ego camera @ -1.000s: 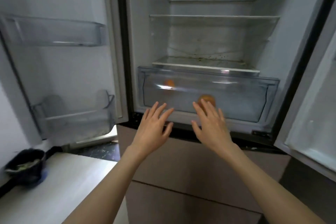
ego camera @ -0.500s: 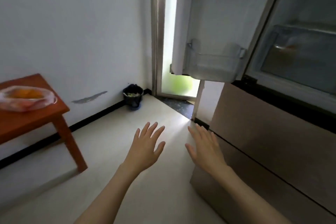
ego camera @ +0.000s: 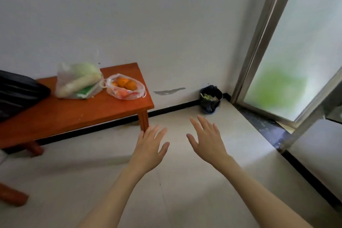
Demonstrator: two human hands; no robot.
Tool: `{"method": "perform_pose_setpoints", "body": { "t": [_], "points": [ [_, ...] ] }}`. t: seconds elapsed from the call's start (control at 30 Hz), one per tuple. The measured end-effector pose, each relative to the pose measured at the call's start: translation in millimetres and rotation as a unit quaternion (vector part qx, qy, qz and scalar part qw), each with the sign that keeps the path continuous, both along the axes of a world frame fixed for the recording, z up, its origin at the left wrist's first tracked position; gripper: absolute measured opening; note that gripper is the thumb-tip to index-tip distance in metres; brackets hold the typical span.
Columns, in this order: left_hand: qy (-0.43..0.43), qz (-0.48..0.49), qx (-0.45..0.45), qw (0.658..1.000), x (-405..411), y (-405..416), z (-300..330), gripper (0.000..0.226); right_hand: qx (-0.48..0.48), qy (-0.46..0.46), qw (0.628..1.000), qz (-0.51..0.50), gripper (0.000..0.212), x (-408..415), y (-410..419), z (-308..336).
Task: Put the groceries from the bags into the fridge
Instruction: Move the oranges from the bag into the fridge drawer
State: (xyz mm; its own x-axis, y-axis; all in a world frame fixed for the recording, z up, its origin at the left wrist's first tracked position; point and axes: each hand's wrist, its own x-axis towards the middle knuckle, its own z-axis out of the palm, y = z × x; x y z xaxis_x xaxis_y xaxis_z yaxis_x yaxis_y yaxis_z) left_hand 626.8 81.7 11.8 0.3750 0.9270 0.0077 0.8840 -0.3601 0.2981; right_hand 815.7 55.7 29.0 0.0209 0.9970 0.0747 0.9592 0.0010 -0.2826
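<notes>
Both empty: left hand [ego camera: 149, 149] and right hand [ego camera: 207, 140] spread flat. Fruit bag [ego camera: 125, 87] up-left on desk [ego camera: 77, 114]; contents probably oranges. Grip handles, support underneath.

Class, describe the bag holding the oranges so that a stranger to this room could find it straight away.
Find the low reddish-brown wooden table against the white wall. Two bags sit at its far end; take the clear plastic bag of oranges, nearest the table's right-hand corner. Its neighbour, the clear plastic bag of pale green and white vegetables, holds nothing orange.
</notes>
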Motion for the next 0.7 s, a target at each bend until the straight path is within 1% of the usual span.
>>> {"method": "perform_pose_setpoints", "body": {
  "t": [0.17,0.37,0.57,0.7],
  "points": [
    [-0.011,0.056,0.009,0.998,-30.3,68.7,14.7,0.054,0.009,0.01,0.999,0.046,0.059,-20.3,89.4,14.1],
    [-0.007,0.114,-0.043,0.993,-60.8,135.1,9.0,0.053,-0.017,0.023,0.995,0.093,0.059,-51.0,176.0,7.8],
    [-0.021,0.133,-0.052,0.99,-98.7,217.1,-12.7,0.05,-0.029,0.027,0.992,0.118,0.058,-87.4,264.0,-8.6],
    [-0.034,0.116,-0.055,0.991,-131.1,283.9,-26.9,0.049,-0.025,0.031,0.992,0.118,0.055,-118.4,328.6,-27.1]
  ]
}}
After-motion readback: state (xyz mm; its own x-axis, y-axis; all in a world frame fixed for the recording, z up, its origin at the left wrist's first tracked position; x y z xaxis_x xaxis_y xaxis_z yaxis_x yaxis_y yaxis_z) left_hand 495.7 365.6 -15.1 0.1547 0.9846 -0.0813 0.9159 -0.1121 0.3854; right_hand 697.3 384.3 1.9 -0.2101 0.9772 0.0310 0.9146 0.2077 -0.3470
